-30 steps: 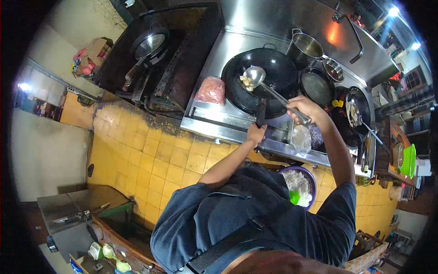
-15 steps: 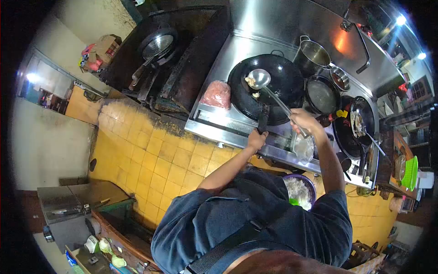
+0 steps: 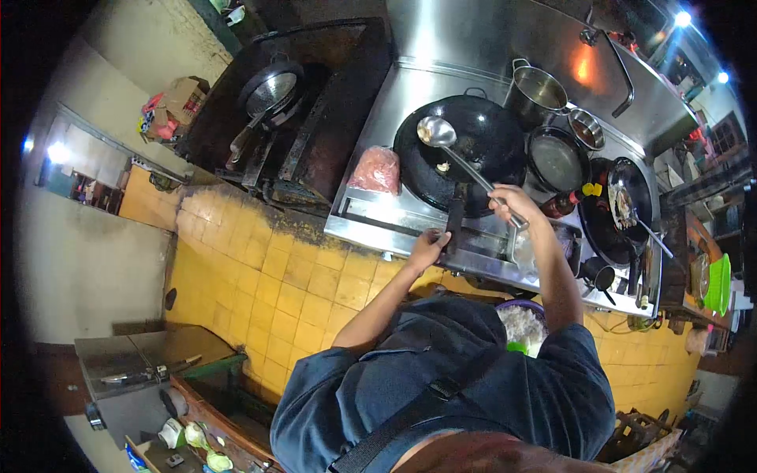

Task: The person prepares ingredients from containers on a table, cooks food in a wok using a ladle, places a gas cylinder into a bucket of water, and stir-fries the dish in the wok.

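My right hand [image 3: 514,206] is closed around the handle of a metal ladle [image 3: 437,132]. The ladle's bowl is over the left part of a large black wok [image 3: 481,146], with some pale food in it. A small pale piece of food [image 3: 443,167] lies in the wok below the bowl. Beside the wok's dark handle [image 3: 454,225] is my left hand [image 3: 428,248], its fingers parted and its thumb at the handle's left side; whether it bears on the handle is hard to tell.
A bag of pinkish-red food [image 3: 375,170] lies left of the wok. To its right stand a tall pot [image 3: 536,88], a dark pan [image 3: 557,158] and another wok [image 3: 631,197]. A tub of rice [image 3: 522,325] is below the counter edge.
The ladle's bowl has moved up and left, and the pale food that was by it in the wok is mostly gone from there. My left hand has loosened from around the wok handle.
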Demonstrator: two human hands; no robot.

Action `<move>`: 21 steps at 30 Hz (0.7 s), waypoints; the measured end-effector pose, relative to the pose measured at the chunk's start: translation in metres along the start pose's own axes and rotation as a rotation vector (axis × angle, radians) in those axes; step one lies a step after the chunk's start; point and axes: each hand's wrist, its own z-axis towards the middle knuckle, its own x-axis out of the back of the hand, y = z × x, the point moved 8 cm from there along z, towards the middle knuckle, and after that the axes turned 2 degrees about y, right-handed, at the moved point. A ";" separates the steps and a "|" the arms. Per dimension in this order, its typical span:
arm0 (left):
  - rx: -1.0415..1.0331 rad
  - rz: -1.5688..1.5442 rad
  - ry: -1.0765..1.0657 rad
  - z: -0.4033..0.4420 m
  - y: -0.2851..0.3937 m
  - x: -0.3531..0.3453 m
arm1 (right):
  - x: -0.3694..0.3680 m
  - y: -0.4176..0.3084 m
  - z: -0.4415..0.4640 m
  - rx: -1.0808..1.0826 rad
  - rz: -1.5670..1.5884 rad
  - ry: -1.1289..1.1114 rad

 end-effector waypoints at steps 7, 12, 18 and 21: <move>0.053 -0.021 0.021 -0.035 -0.006 0.034 | -0.007 -0.023 -0.051 0.015 0.324 0.047; 0.158 -0.175 0.016 -0.048 -0.033 0.056 | 0.069 -0.048 -0.116 0.215 0.129 0.072; 0.209 -0.161 0.055 -0.053 -0.044 0.070 | 0.154 -0.065 -0.248 0.267 0.057 0.584; 0.201 -0.188 0.052 -0.048 -0.048 0.075 | 0.203 -0.039 -0.278 0.153 0.295 0.737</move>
